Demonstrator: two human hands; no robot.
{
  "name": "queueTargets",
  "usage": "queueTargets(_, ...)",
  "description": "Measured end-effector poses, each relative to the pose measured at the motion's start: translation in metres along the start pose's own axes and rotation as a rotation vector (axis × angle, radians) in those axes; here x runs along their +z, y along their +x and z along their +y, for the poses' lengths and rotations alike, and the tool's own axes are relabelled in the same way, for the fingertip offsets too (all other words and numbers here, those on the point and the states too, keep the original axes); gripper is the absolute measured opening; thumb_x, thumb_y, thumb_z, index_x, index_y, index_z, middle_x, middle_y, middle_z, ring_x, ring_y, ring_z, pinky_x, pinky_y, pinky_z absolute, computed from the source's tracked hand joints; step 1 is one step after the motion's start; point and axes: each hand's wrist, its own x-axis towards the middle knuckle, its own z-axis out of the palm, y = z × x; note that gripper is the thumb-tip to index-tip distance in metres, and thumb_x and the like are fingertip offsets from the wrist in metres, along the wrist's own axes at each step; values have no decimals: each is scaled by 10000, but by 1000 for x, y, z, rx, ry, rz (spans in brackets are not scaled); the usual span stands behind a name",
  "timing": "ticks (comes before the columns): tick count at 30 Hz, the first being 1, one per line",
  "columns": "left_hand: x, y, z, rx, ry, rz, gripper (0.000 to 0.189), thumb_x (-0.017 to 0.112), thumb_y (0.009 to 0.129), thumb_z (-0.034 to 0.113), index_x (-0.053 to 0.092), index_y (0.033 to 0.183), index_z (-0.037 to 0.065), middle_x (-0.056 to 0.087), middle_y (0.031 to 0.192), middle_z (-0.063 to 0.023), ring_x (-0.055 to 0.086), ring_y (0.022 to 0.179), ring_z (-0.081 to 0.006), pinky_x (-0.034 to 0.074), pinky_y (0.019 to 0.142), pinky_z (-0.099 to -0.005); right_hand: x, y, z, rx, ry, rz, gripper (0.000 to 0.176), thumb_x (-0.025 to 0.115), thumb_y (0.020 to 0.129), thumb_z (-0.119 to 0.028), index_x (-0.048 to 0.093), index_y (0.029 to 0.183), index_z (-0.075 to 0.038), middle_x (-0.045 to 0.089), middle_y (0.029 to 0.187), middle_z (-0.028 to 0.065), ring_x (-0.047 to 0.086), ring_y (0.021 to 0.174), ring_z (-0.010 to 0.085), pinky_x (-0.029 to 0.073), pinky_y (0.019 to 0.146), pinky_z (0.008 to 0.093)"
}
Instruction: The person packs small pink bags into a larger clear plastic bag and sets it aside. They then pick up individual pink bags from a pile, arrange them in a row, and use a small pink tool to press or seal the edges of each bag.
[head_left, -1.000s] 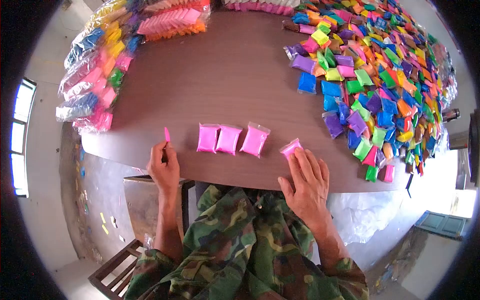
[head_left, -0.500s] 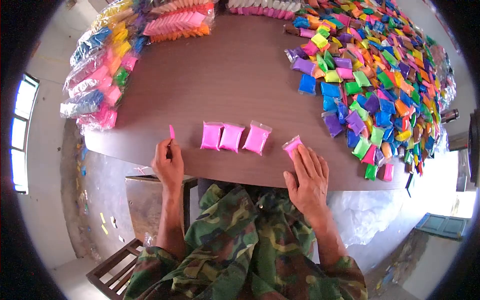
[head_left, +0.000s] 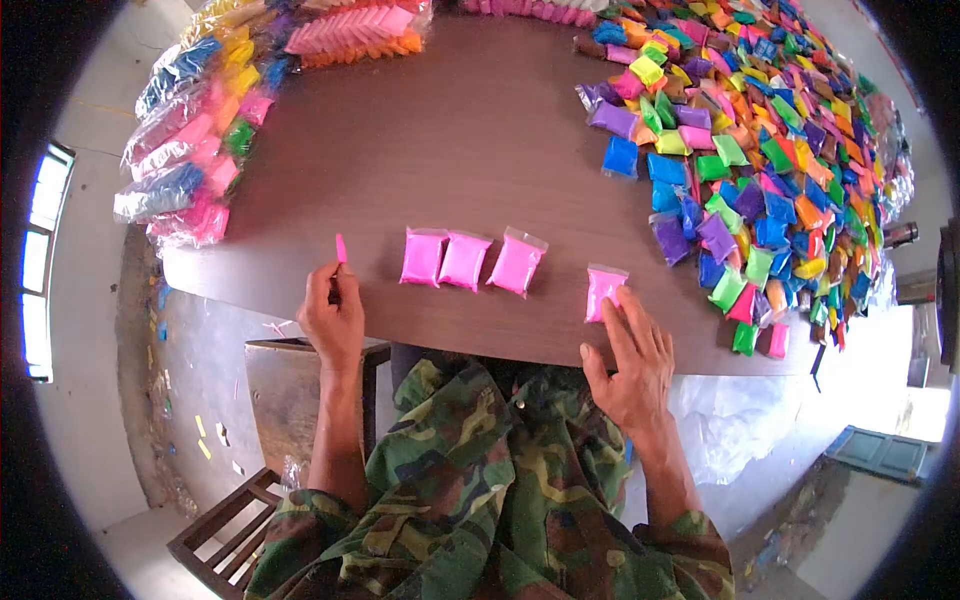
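Brown tabletop point(head_left: 450, 150): your left hand point(head_left: 333, 315), nine o'clock, pinches a pink strip point(head_left: 341, 248); your right hand point(head_left: 637, 375), four o'clock, loosely spread, now uncovers a pink packet point(head_left: 602, 293), seemingly freeing it.

Green, brown and black camouflage jacket point(head_left: 440, 475), matching sleeves point(head_left: 690, 548), small button point(head_left: 520, 405), bare fingers point(head_left: 637, 318)

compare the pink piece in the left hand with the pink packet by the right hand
The pink piece is slim and narrow; the pink packet is broader and roughly rectangular. The pink piece is pinched upright in the left hand; the pink packet lies on the table by the spread fingers of the right hand. Both are bright pink.
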Motion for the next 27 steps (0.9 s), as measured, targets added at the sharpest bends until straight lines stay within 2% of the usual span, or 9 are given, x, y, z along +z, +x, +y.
queueTargets(6, -1, -1, 1, -44, -6, -36, 95, 737, 1029, 107, 726, 1087, 33, 669, 752, -85, 605, 631, -136, 495, 606, -298, 1, -2, -1, -67, -61, -45, 560, 793, 888, -242, 690, 1401, -43, 585, 1541, 128, 550, 1439, 333, 447, 1142, 526)
queueTargets(10, 1, 0, -2, 29, 5, -12, 93, 733, 1034, 105, 729, 1092, 32, 646, 735, -67, 562, 615, -127, 470, 586, -303, -7, 12, -1, -115, -73, -61, 497, 797, 885, -220, 716, 1343, -46, 623, 1467, 118, 543, 1448, 329, 458, 1149, 535)
queueTargets(16, -1, 1, -1, 24, 23, -24, 93, 728, 1041, 107, 730, 1095, 31, 638, 724, -55, 545, 603, -120, 455, 572, -301, -7, 23, 19, -175, 84, -53, 397, 792, 868, -105, 752, 1257, -37, 663, 1372, 121, 636, 1343, 340, 546, 1089, 474)
queueTargets(19, -1, 0, -1, 6, 25, -38, 91, 725, 1042, 108, 730, 1090, 31, 633, 711, -52, 541, 596, -116, 453, 568, -298, -7, 22, 22, -159, 137, -53, 381, 778, 863, -55, 762, 1243, -35, 670, 1366, 126, 672, 1294, 349, 562, 1081, 452)
queueTargets(25, 1, -1, -2, -18, 11, -21, 85, 721, 1041, 101, 726, 1081, 26, 632, 703, -53, 542, 591, -114, 454, 566, -297, -7, 13, 23, -102, 132, -27, 490, 797, 856, -104, 723, 1335, -30, 642, 1453, 147, 670, 1291, 361, 554, 1080, 465)
queueTargets(27, 0, 0, 2, -17, 31, -32, 84, 720, 1040, 99, 725, 1080, 25, 638, 707, -55, 545, 589, -117, 457, 569, -296, -6, 12, 25, -124, 104, -43, 515, 802, 866, -159, 710, 1355, -25, 615, 1495, 159, 643, 1329, 371, 537, 1093, 492)
